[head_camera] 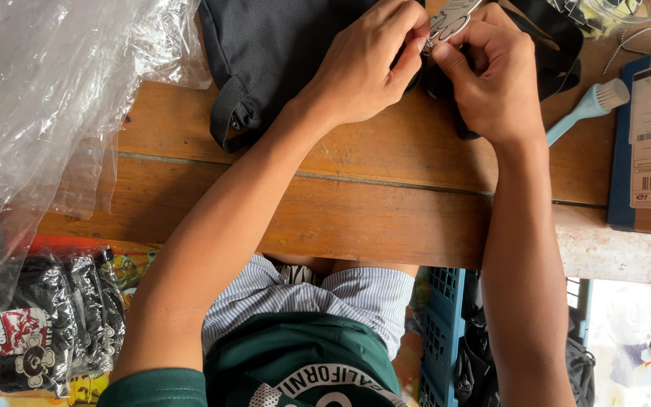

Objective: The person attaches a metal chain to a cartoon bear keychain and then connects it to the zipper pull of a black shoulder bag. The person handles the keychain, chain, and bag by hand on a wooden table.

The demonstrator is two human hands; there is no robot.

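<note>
Both hands pinch a small white charm (pixel 447 22) above the black bag (pixel 280 53) on the table (pixel 386 173). The left hand (pixel 367 64) grips beside the right hand (pixel 495 79). A blue brush (pixel 585 105) lies right of the bag.

Wooden desk (pixel 386 203), seen from above: warm brown planks with a dark seam running across the width and a scuffed front edge; the right end of the edge is paler and worn. Clear plastic sheeting (pixel 47 98) drapes over the left end. Below the front edge, a blue plastic crate (pixel 440 332) stands on the floor, with dark items just beside it. At lower left, wrapped black goods (pixel 54 324) lie in a pile. Bright daylight falls at lower right (pixel 627 339).
</note>
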